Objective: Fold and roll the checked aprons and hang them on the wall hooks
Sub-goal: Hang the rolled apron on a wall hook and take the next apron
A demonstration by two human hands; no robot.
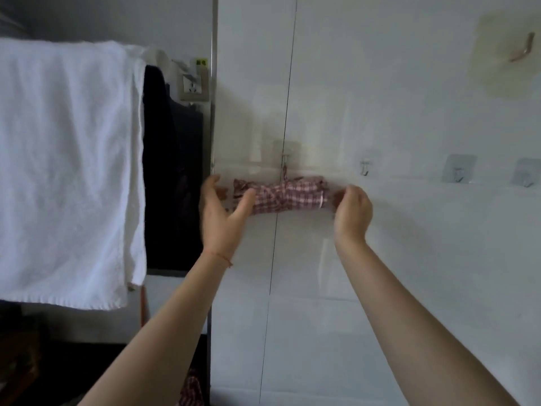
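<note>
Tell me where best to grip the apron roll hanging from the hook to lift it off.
Grip the apron roll at its two ends, one of the hands from each side. It hangs level by a tie at its middle from the hook, so a grip at both ends should keep it balanced and rolled.

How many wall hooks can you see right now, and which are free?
5. One holds the rolled checked apron by its string; three free metal hooks to its right; one free higher hook, top right. More may lie out of view.

Red-and-white checked apron (pixel 288 197), white towel (pixel 63 159).
</note>
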